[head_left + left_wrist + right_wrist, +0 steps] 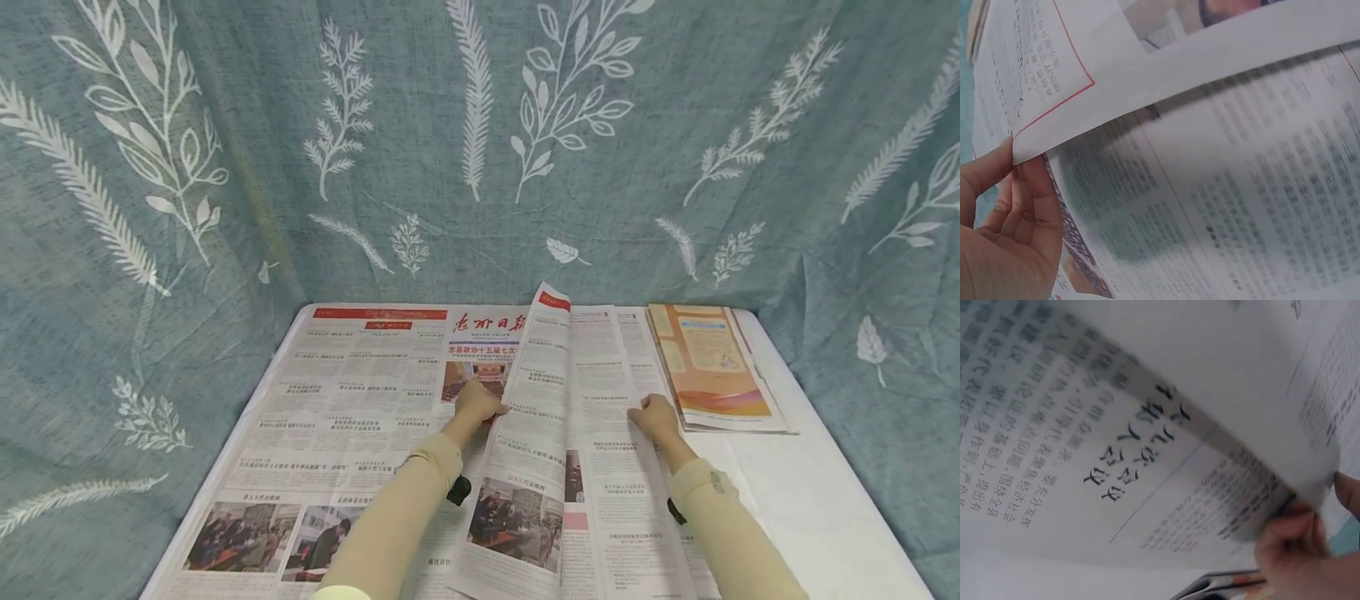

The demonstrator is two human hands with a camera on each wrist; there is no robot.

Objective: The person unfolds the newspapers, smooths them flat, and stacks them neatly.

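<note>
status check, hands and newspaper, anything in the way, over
Left hand pinching raised newspaper flap. Right hand pinching a page by its edge. Newspaper spread out. Orange-covered papers near right hand, no obstruction seen.

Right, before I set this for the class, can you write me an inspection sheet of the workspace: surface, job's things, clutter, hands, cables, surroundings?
Surface: white table, largely covered by paper, bare on the right.
Job's things: newspaper spread out, print and photos up; one page is raised near the middle.
Clutter: stack of papers with an orange top at the far right, beside the newspaper.
Hands: left hand pinches the raised page's edge; right hand pinches a newspaper edge farther right.
Cables: nothing seen.
Surroundings: teal cloth with white leaf patterns behind and at both sides.
</note>
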